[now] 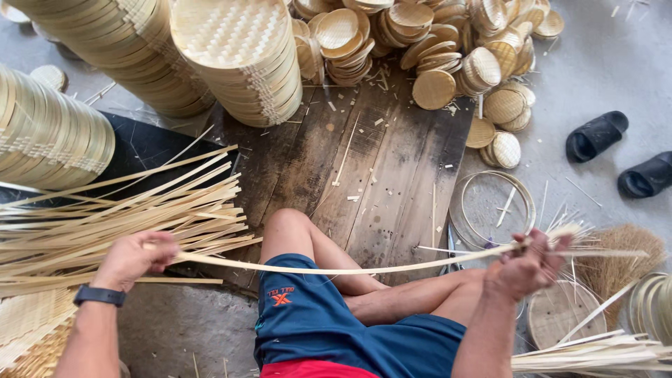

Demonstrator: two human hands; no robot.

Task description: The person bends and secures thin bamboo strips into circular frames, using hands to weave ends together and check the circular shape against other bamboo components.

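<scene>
Nearest: blue shorts [315, 322] and crossed bare legs, person seated on the floor at the near edge of a dark wooden board [378, 175].

Left hand [133, 257], black wristband, clenched round one end of a long bamboo strip [350, 269]. Right hand [528, 266] clenched round the other end. Strip spans left to right just above the knees, sagging slightly in the middle.

Left: loose pile of bamboo strips [119, 217], touching the left hand. Far left: tall stacks of woven round lids [238, 56]. Far right: heap of small woven baskets [448, 49]. Right: bamboo hoops [493, 206] on the floor, a brush [623, 255], two black sandals [619, 154] well apart from the work.

Risks, my read:
- Thin strip under bend could kink or split if the hands pull closer or twist.
- Sliding a bare palm along the edge could cut or splinter it.
- Left end sits in the pile; could snag and drag neighbours.
</scene>
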